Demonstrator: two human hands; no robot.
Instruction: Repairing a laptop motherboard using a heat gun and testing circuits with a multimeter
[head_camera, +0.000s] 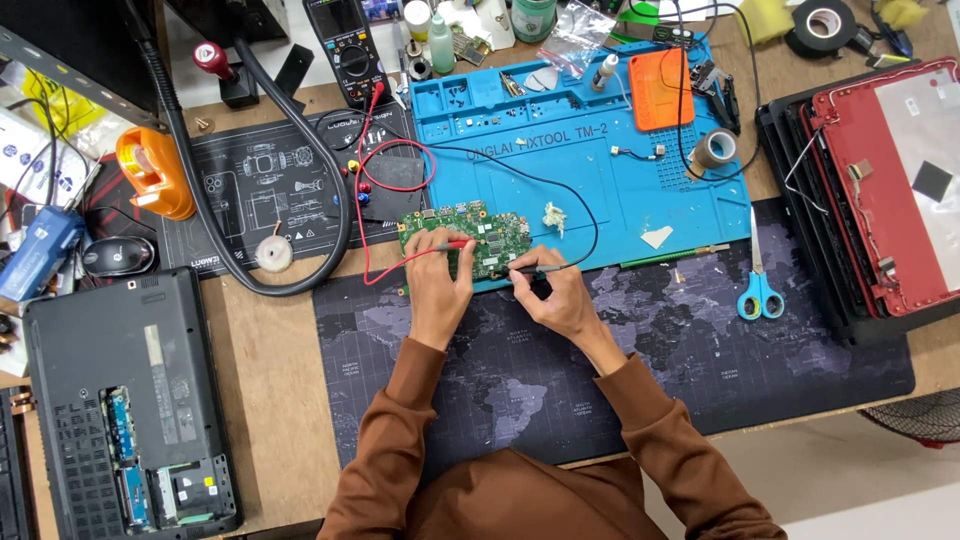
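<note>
Centrally placed: green rectangular circuit board (463, 240), lying flat across the lower edge of the blue silicone repair mat (600, 180) and the dark map-printed desk pad (700, 340), both spread on the wooden table (270, 380). Left hand (438, 285) at about 6 o'clock of the board, grip clenched around the thin red probe (445, 247), tip laid across the board's middle. Right hand (560, 295) at roughly 4 o'clock of the board, grip pinched on the thin black probe (525, 270), tip touching the board's lower right edge. Red lead (365, 230) and black lead (590, 215) looping away toward 12 o'clock, up to the dark handheld multimeter (345, 45) at 11 o'clock of the board. Small white crumpled wad (553, 217) just beside the board at 3 o'clock. Blue-handled scissors (760, 290) well apart at 3 o'clock, on the desk pad. Red laptop lid (890, 180) stacked on black shells further toward 3 o'clock. Opened black laptop base (130, 400) at 8 o'clock, black computer mouse (118, 256) at 9 o'clock, orange tape dispenser (155, 175) at 10 o'clock. Brown sleeves covering both forearms.
</note>
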